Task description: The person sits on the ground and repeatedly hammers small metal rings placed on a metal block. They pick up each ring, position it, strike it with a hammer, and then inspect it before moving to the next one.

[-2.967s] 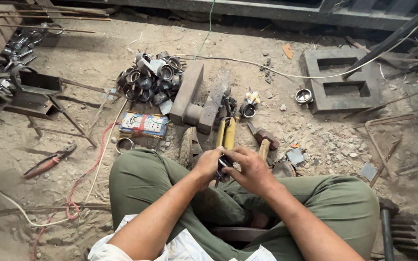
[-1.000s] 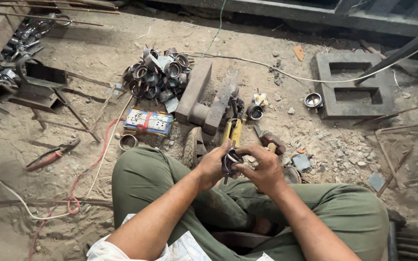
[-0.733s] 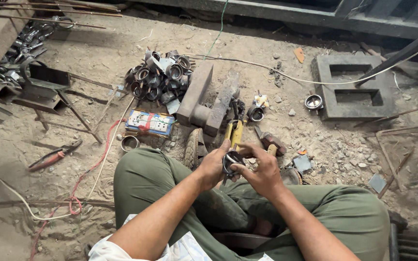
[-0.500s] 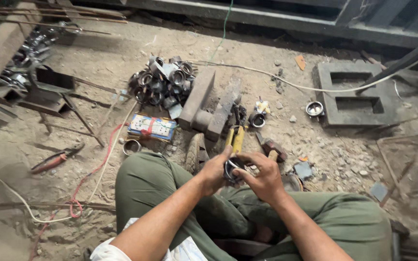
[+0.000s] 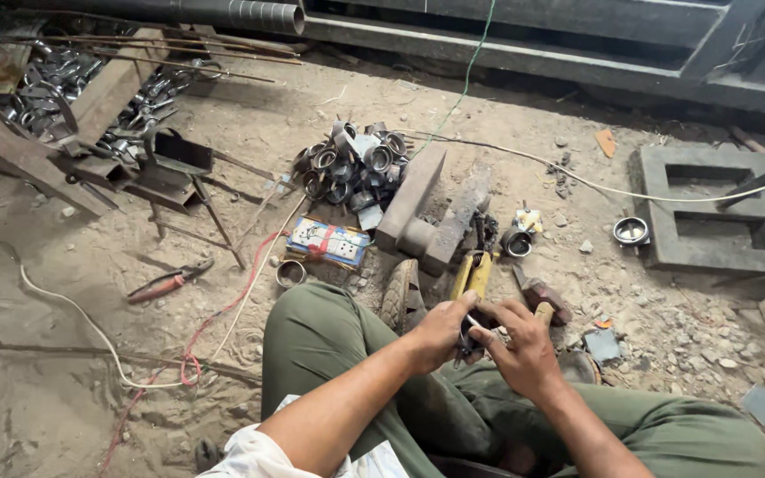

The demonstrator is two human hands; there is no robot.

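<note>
I sit on dusty ground in green trousers, and my hands meet just above my knees. My left hand (image 5: 440, 330) and my right hand (image 5: 517, 348) both grip one small dark metal piece (image 5: 468, 336), mostly hidden between the fingers. A thin bright pin sticks out of it toward my left thumb. Yellow-handled pliers (image 5: 472, 273) lie on the ground just beyond my hands. A hammer with a wooden handle (image 5: 543, 298) lies to the right of them.
A pile of short metal rings (image 5: 351, 164) lies ahead, with one loose ring (image 5: 290, 273) near my left knee. Nearby are a steel beam piece (image 5: 422, 215), a power strip (image 5: 326, 241), red-handled pliers (image 5: 168, 281), a concrete block (image 5: 710, 221) and cables.
My hands stay together on the small metal piece and shift only slightly. The view has tilted, so the ground objects appear a little lower and to the right.
</note>
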